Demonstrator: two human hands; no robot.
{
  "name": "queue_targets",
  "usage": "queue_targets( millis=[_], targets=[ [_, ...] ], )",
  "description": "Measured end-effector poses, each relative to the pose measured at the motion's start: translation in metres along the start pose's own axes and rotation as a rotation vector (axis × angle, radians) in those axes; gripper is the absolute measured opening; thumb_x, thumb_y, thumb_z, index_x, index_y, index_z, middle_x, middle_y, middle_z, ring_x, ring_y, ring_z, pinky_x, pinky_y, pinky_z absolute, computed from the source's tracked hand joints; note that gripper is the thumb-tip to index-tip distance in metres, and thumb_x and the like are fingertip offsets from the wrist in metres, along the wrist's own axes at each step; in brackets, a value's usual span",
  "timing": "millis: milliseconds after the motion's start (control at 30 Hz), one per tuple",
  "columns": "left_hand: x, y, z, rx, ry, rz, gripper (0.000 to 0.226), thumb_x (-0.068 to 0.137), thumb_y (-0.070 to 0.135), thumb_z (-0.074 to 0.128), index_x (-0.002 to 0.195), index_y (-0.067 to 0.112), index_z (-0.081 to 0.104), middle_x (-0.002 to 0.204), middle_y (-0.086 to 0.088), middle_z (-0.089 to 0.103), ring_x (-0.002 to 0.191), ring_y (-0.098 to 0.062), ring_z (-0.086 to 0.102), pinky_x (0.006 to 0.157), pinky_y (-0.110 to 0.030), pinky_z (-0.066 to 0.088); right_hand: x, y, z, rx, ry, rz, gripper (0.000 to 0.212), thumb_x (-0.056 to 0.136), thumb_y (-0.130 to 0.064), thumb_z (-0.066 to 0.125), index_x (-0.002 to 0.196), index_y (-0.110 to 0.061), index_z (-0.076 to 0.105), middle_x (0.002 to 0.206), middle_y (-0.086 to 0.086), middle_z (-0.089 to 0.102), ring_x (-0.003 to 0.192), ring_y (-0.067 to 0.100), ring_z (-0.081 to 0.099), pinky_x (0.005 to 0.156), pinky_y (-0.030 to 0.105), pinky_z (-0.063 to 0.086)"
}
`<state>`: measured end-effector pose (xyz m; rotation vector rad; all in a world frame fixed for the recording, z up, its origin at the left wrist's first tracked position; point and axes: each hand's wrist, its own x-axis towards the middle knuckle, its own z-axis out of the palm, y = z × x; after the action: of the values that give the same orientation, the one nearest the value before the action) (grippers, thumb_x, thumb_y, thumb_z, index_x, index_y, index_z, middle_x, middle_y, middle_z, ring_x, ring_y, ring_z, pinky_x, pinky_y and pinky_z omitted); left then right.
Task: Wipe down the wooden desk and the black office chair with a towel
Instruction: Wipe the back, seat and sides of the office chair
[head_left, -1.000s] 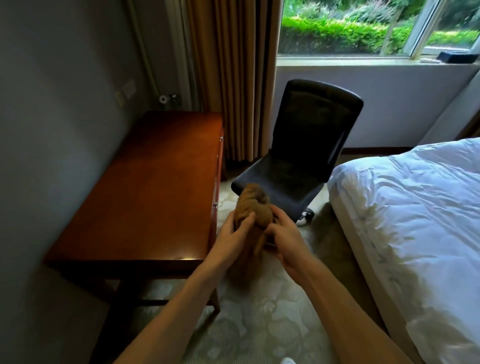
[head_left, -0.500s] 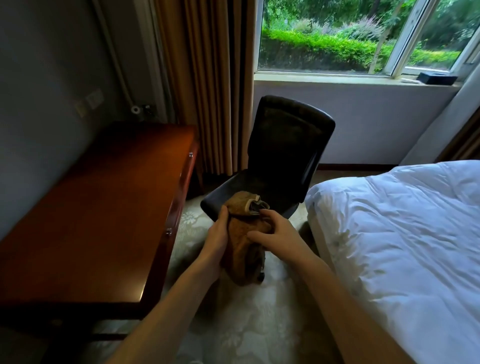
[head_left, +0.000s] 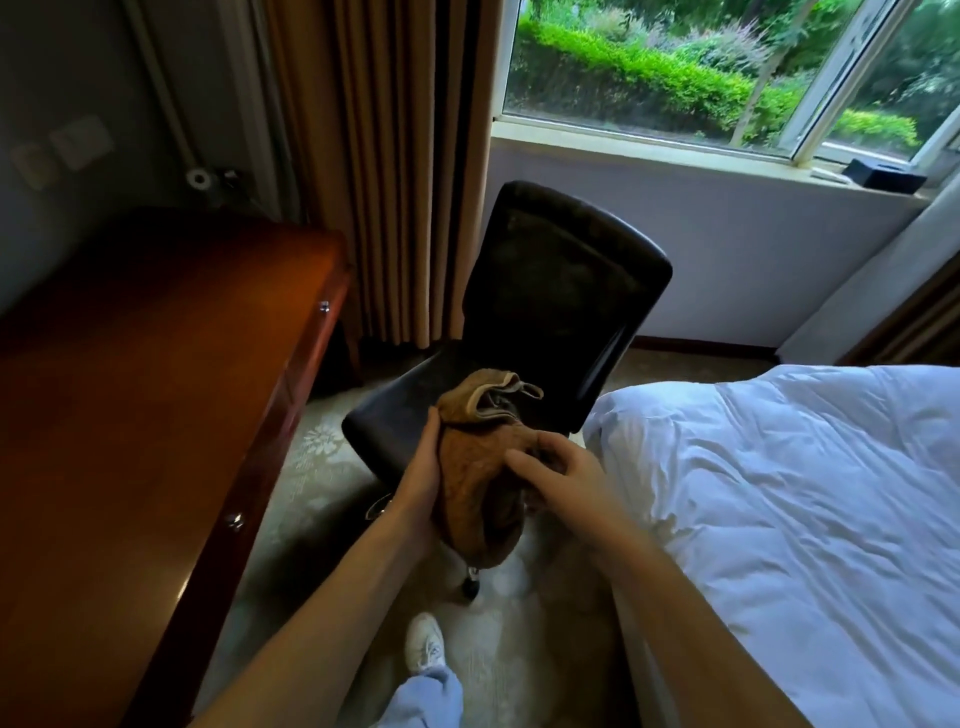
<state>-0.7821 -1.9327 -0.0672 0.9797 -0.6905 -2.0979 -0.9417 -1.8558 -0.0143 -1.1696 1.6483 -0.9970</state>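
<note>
We see only part of the wooden bench (head_left: 130, 415): it runs off the left and bottom edges of the frame, showing its reddish top and two small knobs on its front. The black office chair (head_left: 561, 291) stands at centre, between the bench and the white bed (head_left: 779, 493). The hands and the towel cover the front of its seat. Its base is mostly hidden, with one caster (head_left: 470, 584) showing below the towel.

The brown towel (head_left: 478, 467) is bunched up in mid-air at centre frame, in front of the chair seat, its pale hem folded over at the top. The left hand (head_left: 418, 478) grasps its left side, thumb up along the cloth. We cannot see its fingers, which lie behind the towel. The right hand (head_left: 561, 478) comes in from the right, fingers curled into a fold on the towel's right side. We cannot make out how deep they dig in.
</note>
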Motion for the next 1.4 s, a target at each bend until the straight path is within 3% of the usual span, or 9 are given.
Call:
queue_targets(
  millis=[133,300,500,667,800,967,1167,1300,1400],
  targets=[
    [0.076,0.001,0.007,-0.129,-0.072,-0.059,0.073,0.098,0.075,0.037,0.129,0.02,0.073,0.135,-0.017,0.067,0.124,-0.032,0.066,0.091,-0.04,0.06,0.066,0.004,-0.025,0.056,0.038,0.109,0.04,0.088,-0.04,0.077,0.124,-0.03,0.062,0.121,-0.006,0.067,0.106,0.009,0.069,0.084,0.026,0.061],
    [0.146,0.004,0.017,-0.241,-0.087,-0.166,0.083,0.093,0.082,0.034,0.128,0.017,0.073,0.139,-0.019,0.064,0.127,-0.034,0.064,0.093,-0.044,0.059,0.135,0.002,-0.045,0.034,-0.001,0.137,0.037,0.087,-0.039,0.079,0.121,-0.037,0.062,0.122,-0.005,0.065,0.106,0.009,0.069,0.086,0.028,0.062],
    [0.193,-0.004,0.037,-0.192,-0.058,-0.222,0.082,0.091,0.083,0.036,0.133,0.022,0.07,0.139,-0.015,0.065,0.129,-0.032,0.063,0.098,-0.045,0.057,0.184,0.02,-0.03,0.006,0.115,0.206,0.067,0.089,-0.042,0.078,0.148,-0.032,0.049,0.156,0.0,0.044,0.145,0.024,0.042,0.113,0.052,0.047],
    [0.214,-0.012,0.044,-0.216,-0.021,-0.238,0.082,0.093,0.08,0.032,0.138,0.02,0.066,0.144,-0.017,0.061,0.134,-0.034,0.058,0.118,-0.052,0.04,0.206,0.028,-0.04,-0.096,0.246,0.086,0.032,0.102,-0.027,0.062,0.134,-0.029,0.063,0.139,-0.008,0.061,0.13,0.011,0.057,0.105,0.037,0.054],
    [0.232,-0.009,0.046,-0.272,0.03,-0.259,0.079,0.099,0.075,0.028,0.131,0.017,0.071,0.139,-0.019,0.064,0.128,-0.034,0.063,0.109,-0.047,0.046,0.218,0.024,-0.051,-0.07,0.272,-0.019,0.023,0.105,-0.02,0.056,0.114,-0.038,0.066,0.103,-0.024,0.068,0.098,-0.001,0.068,0.075,0.015,0.056],
    [0.255,0.001,0.049,-0.257,0.054,-0.279,0.067,0.105,0.062,0.032,0.138,0.014,0.066,0.138,-0.02,0.065,0.125,-0.036,0.064,0.106,-0.05,0.047,0.245,0.026,-0.072,-0.024,0.263,-0.054,0.024,0.105,-0.017,0.055,0.118,-0.034,0.066,0.104,-0.022,0.069,0.1,0.001,0.068,0.082,0.017,0.056],
    [0.287,0.011,0.06,0.014,0.157,-0.168,0.056,0.1,0.063,0.046,0.133,0.024,0.069,0.134,-0.012,0.069,0.125,-0.031,0.066,0.114,-0.053,0.042,0.304,0.027,-0.109,0.126,0.258,0.037,0.023,0.104,-0.018,0.055,0.11,-0.036,0.068,0.104,-0.009,0.072,0.101,0.009,0.07,0.094,0.043,0.059],
    [0.32,0.013,0.095,0.283,0.235,0.023,0.072,0.078,0.082,0.066,0.137,0.04,0.061,0.125,0.007,0.074,0.121,-0.018,0.067,0.109,-0.047,0.049,0.349,0.022,-0.149,0.254,0.266,0.095,0.023,0.102,-0.017,0.056,0.105,-0.035,0.07,0.099,-0.01,0.073,0.096,0.009,0.071,0.091,0.047,0.06],
    [0.344,0.013,0.132,0.477,0.164,0.08,0.071,0.07,0.086,0.07,0.133,0.06,0.053,0.126,0.023,0.069,0.123,-0.007,0.064,0.103,-0.035,0.051,0.384,0.016,-0.182,0.361,0.208,0.136,0.024,0.1,-0.015,0.057,0.105,-0.035,0.07,0.1,-0.008,0.075,0.097,0.01,0.072,0.09,0.045,0.061]
  ],
)
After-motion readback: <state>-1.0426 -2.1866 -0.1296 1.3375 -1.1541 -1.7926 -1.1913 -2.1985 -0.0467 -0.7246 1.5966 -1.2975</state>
